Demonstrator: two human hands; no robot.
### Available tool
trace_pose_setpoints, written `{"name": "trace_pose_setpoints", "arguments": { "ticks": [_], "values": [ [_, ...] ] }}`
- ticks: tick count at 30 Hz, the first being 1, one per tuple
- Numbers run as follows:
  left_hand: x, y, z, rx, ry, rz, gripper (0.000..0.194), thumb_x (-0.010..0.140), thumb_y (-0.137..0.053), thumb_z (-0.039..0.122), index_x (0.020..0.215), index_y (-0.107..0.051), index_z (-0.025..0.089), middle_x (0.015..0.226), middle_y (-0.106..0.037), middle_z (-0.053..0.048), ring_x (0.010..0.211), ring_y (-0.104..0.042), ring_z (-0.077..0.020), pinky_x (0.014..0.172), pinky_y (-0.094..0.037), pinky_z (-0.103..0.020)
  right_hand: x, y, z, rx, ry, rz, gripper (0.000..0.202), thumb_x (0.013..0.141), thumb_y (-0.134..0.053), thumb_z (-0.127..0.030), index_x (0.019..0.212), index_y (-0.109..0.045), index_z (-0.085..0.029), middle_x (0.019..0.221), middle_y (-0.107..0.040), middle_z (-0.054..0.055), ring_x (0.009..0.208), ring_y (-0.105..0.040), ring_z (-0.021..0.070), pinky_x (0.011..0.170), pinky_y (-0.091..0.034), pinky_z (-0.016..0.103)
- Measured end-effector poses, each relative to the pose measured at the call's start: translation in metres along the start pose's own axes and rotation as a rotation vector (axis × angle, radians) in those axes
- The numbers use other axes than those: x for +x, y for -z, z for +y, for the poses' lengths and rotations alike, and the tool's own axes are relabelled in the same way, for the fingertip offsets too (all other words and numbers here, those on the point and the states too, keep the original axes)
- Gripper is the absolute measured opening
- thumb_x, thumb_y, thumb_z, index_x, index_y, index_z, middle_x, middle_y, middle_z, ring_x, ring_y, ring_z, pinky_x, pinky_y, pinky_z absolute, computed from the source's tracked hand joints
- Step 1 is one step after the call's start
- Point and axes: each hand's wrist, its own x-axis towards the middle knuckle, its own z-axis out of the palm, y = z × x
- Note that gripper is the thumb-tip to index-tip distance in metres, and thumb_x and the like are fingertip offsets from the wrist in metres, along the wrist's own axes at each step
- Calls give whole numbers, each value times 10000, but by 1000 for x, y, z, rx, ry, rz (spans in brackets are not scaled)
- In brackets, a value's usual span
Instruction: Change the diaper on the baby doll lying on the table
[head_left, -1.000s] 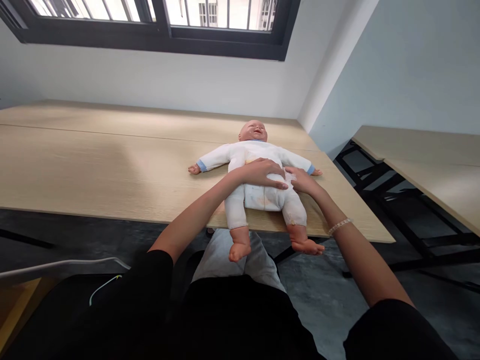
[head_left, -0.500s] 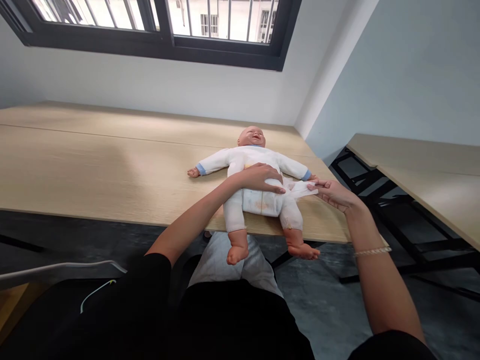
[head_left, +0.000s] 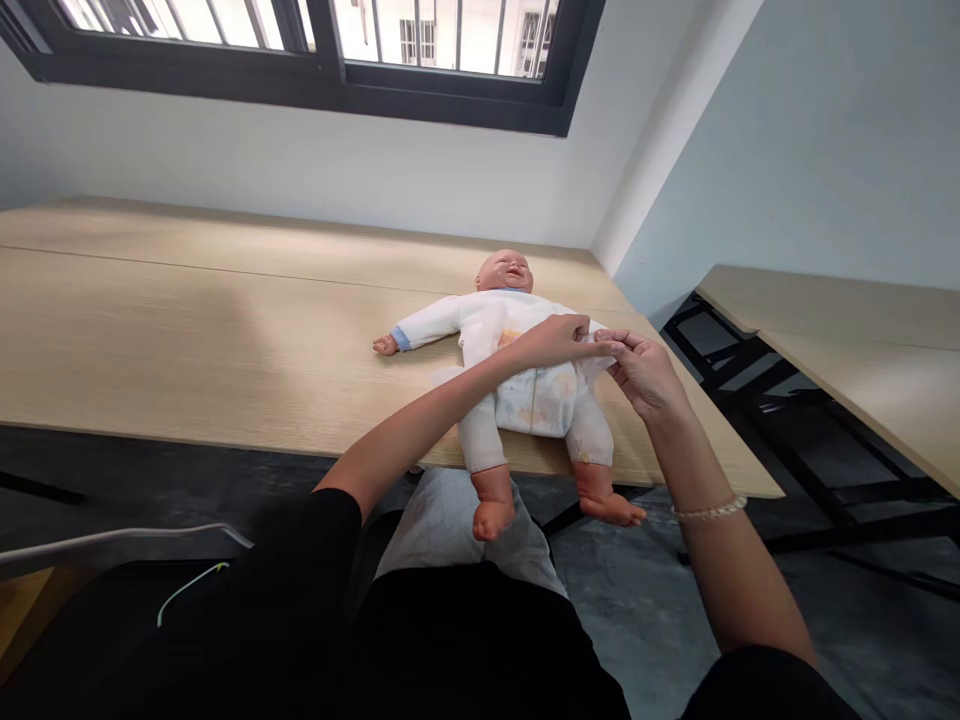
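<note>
A baby doll (head_left: 504, 272) in a white top with blue cuffs lies on its back, feet hanging over the table's front edge. Around its hips is a white diaper (head_left: 538, 400) with a faint print on the front. My left hand (head_left: 553, 340) reaches across the doll's waist, fingers curled and thumb stretched to the right, gripping the diaper's edge. At the doll's hip on the right, my right hand (head_left: 645, 370) pinches the diaper's thin side wing, its fingertips meeting my left thumb. The hands cover the doll's arm on that side.
The doll lies near the right end of a light wooden table (head_left: 187, 340). A second table (head_left: 862, 340) with black folding legs stands to the right, across a gap. Behind are a wall and a dark-framed window (head_left: 450, 95). A white cable (head_left: 127, 535) runs at lower left.
My right hand has moved left and up with the diaper's side wing, from out beside the doll to its hip. My left hand has slid right to meet it. The doll's legs have shifted slightly right.
</note>
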Motion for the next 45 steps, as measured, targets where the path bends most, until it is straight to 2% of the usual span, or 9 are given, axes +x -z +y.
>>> {"name": "trace_pose_setpoints", "arguments": {
  "ticks": [4,7,11,18,26,30,36,40,45],
  "values": [
    [-3,-2,-4,-126,-22,63,521,840,-706,585,682,-379,213,685,-450,20,664,-409,-135,618,-276,-292,-4,-8,6,92,-39,17,331,553,-888,-287,804,-694,-195,904,-688,26,836,-660,133,695,-590,177],
    [-6,0,-7,-206,-27,112,408,793,-772,439,753,-437,210,733,-517,20,702,-454,-136,649,-332,-275,-7,-10,7,120,-14,24,345,605,-904,-363,805,-674,-204,871,-655,18,800,-644,126,720,-606,195],
    [-6,-1,-10,-210,-69,85,250,794,-708,289,724,-489,190,723,-531,15,722,-480,-136,695,-364,-277,-9,-10,7,125,10,11,436,603,-931,-483,802,-672,-194,838,-634,18,787,-632,121,738,-600,203],
    [-4,4,-12,-181,-176,-1,286,857,-628,425,730,-509,198,704,-476,18,727,-439,-147,707,-372,-290,-8,-9,10,107,58,17,477,570,-945,-529,795,-681,-201,785,-616,5,718,-582,116,691,-571,224],
    [-4,2,-15,-116,-110,69,234,867,-544,305,691,-421,212,685,-465,23,704,-436,-149,687,-366,-293,-6,-3,19,118,48,27,576,538,-944,-582,866,-667,-197,809,-604,-5,685,-568,88,682,-562,183],
    [-4,-1,-14,-3,-75,132,238,827,-535,203,665,-362,219,687,-470,21,703,-448,-153,697,-364,-300,-8,0,17,186,-18,-9,575,567,-951,-529,968,-685,-215,814,-616,-20,677,-584,73,680,-567,144],
    [-5,-1,-14,39,-39,163,253,795,-536,176,657,-331,228,688,-489,12,709,-474,-169,697,-371,-313,-8,4,16,297,-71,-15,458,604,-955,-372,924,-671,-210,816,-632,-29,698,-612,50,691,-563,81],
    [-5,0,-15,65,-4,165,271,764,-566,170,642,-331,227,672,-482,15,691,-458,-168,676,-351,-316,-6,4,19,368,-99,93,441,578,-946,-226,930,-683,-193,825,-644,-27,678,-608,37,663,-560,61],
    [-5,0,-15,75,5,176,329,752,-595,162,623,-299,223,641,-419,28,658,-403,-150,635,-301,-309,-2,7,24,353,-14,224,305,680,-863,-160,886,-642,-202,777,-630,-32,634,-595,44,586,-548,75]
  ]
}}
